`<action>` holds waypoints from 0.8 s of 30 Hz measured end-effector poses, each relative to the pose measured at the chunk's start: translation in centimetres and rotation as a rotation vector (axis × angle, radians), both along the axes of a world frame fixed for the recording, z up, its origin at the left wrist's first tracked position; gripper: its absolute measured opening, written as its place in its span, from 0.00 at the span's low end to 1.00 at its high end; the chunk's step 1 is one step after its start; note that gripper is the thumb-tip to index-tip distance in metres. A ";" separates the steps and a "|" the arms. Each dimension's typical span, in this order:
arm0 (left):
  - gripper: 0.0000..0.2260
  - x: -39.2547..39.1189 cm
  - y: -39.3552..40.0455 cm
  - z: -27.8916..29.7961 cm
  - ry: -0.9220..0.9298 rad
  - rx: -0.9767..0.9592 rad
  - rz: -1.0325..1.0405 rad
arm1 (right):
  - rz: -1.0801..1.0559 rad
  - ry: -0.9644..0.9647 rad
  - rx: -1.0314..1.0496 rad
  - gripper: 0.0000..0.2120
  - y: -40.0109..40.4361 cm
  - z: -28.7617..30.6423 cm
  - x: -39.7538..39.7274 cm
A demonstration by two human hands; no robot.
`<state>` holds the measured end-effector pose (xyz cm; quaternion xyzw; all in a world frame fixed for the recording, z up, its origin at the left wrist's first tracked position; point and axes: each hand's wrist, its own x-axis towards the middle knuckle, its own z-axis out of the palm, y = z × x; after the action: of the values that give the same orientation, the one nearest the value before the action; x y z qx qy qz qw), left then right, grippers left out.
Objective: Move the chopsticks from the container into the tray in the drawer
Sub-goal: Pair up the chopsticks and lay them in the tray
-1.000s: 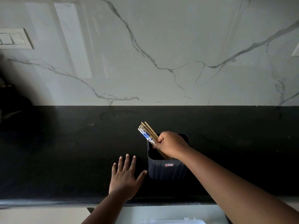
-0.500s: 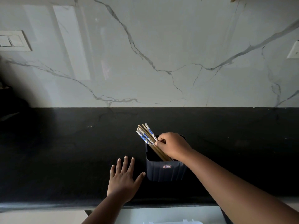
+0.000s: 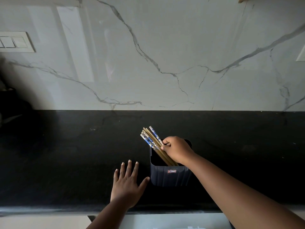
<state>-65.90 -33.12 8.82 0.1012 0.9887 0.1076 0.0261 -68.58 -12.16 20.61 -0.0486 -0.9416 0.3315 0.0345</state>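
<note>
A dark ribbed container [image 3: 170, 176] with a small red label stands on the black counter [image 3: 66, 154]. A bundle of wooden chopsticks [image 3: 151, 140], some with blue-and-white tops, leans out of it toward the upper left. My right hand [image 3: 177, 150] is over the container's mouth, fingers closed around the bundle. The chopsticks' lower ends are still inside the container. My left hand [image 3: 127, 184] lies flat on the counter just left of the container, fingers spread, thumb near its wall. The open drawer [image 3: 173, 222] shows pale at the bottom edge; its tray is barely visible.
A white marble backsplash [image 3: 165, 55] rises behind the counter, with a switch plate [image 3: 14, 42] at the left and another plate [image 3: 301, 54] at the right edge. A dark object [image 3: 9, 103] sits at the far left of the counter.
My right hand has drawn the chopstick bundle a little farther out of the container, so more of the sticks shows. My left hand has stayed flat on the counter.
</note>
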 end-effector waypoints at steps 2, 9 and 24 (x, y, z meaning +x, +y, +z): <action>0.39 0.0 0.0 -0.1 0.002 -0.006 -0.001 | 0.000 0.003 -0.018 0.09 0.4 -0.1 0.0; 0.40 0.0 -0.1 -0.4 0.005 0.035 0.008 | 0.070 0.132 -0.143 0.09 1.7 2.8 0.7; 0.04 -2.2 -0.4 15.4 0.420 0.855 0.083 | 0.212 0.187 -0.766 0.05 2.7 17.2 4.5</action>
<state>-68.09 -33.51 24.18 0.0828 0.8429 0.4828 -0.2225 -64.06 -9.46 37.81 0.0696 -0.7425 0.6630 0.0648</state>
